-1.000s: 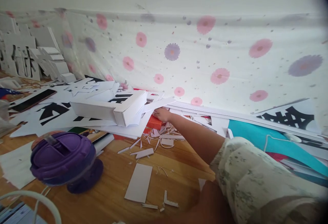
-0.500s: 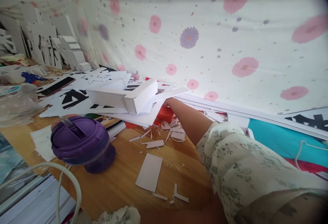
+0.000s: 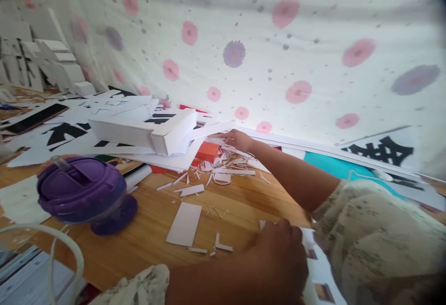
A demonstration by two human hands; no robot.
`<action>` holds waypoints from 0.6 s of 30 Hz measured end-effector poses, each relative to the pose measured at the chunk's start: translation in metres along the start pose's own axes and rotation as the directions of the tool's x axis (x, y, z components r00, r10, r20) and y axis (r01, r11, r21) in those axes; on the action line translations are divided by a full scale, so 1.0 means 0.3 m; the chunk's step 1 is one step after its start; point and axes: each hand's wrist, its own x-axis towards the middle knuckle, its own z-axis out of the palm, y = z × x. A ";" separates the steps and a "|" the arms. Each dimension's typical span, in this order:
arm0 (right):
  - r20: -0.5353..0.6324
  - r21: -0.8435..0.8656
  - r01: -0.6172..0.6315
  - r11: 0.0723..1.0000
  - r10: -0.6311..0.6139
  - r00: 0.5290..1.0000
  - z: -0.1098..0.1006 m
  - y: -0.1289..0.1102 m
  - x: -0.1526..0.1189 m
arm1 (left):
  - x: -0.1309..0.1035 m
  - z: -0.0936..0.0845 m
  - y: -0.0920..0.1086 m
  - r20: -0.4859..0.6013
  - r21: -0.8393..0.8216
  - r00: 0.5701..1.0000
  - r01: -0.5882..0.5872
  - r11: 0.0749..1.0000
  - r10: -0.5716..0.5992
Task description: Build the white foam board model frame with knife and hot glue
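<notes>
My right hand (image 3: 239, 140) reaches to the back of the wooden table, its fingers stretched leftward among white board scraps (image 3: 240, 158). Its fingertips are beside a long white strip (image 3: 212, 130) and an orange-red block (image 3: 208, 151). Nearer to me, my left hand (image 3: 284, 256) is closed, its fingers curled down on a white sheet (image 3: 315, 272) with small brown pictures. A white corner of what looks like the same sheet shows past its knuckles. Left of the right hand, a white box-shaped letter piece (image 3: 170, 133) lies on loose cut sheets (image 3: 163, 160).
A purple-lidded cup (image 3: 83, 188) stands at the left, near a pale cable (image 3: 69, 237). A phone (image 3: 38, 118) lies farther back. A small white rectangle (image 3: 184, 223) and offcuts sit mid-table. A flowered curtain (image 3: 195, 72) hangs behind, with long white strips (image 3: 285, 140) along its foot.
My view has swung to the right. The right hand, mostly hidden behind the sheets before, now shows above the scraps. My left hand has come into view with the printed white sheet.
</notes>
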 end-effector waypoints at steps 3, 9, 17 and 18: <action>-0.103 0.141 -0.065 0.988 0.080 0.991 -0.096 0.016 -0.262 | 0.004 -0.020 -0.001 0.043 0.035 0.999 0.012 0.999 -0.014; -0.351 0.459 -0.134 0.878 0.318 0.881 -0.257 -0.010 -0.853 | 0.001 -0.036 0.012 0.047 0.091 0.994 0.099 0.991 -0.103; -0.475 0.729 -0.126 0.672 0.631 0.614 -0.324 -0.067 -1.229 | -0.008 -0.043 0.018 -0.071 0.170 0.996 0.060 0.984 -0.049; -0.493 0.700 -0.143 0.699 0.618 0.612 -0.319 -0.072 -1.242 | -0.007 -0.045 0.019 -0.065 0.181 0.997 0.063 0.981 -0.052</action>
